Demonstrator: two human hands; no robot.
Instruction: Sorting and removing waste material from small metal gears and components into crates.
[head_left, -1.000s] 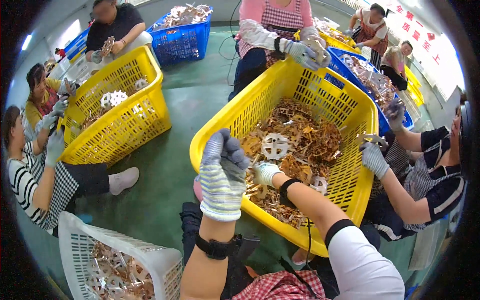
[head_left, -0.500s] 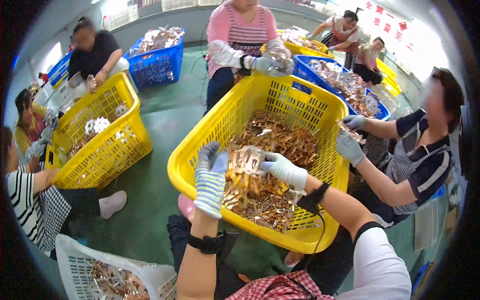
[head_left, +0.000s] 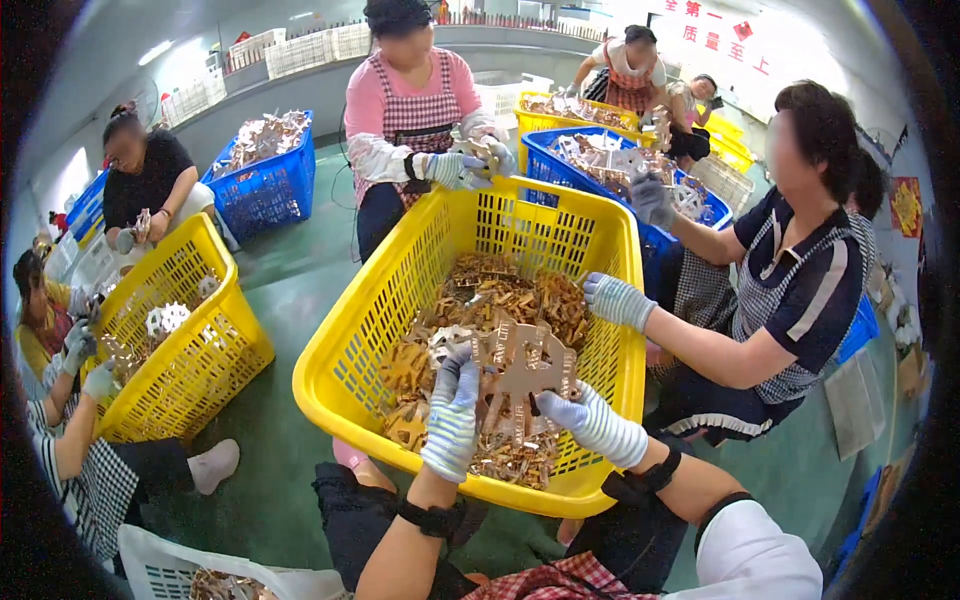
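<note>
Head-height view — forward and downward

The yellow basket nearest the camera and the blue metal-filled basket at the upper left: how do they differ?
The yellow basket looks larger in the picture than the blue basket, which stands farther off. Metal pieces lie below the yellow basket's rim, but heap above the blue basket's. Both have slotted walls and hold many pieces.

In the near yellow basket (head_left: pixel 545 498), a metal plate (head_left: pixel 530 368) hides part of the heap (head_left: pixel 490 295) under it. Left of the basket, the dark rim cuts off a co-worker (head_left: pixel 88 485); below left, the lower edge crops a white crate (head_left: pixel 165 572); behind, a blue basket (head_left: pixel 543 165) is partly covered.
</note>
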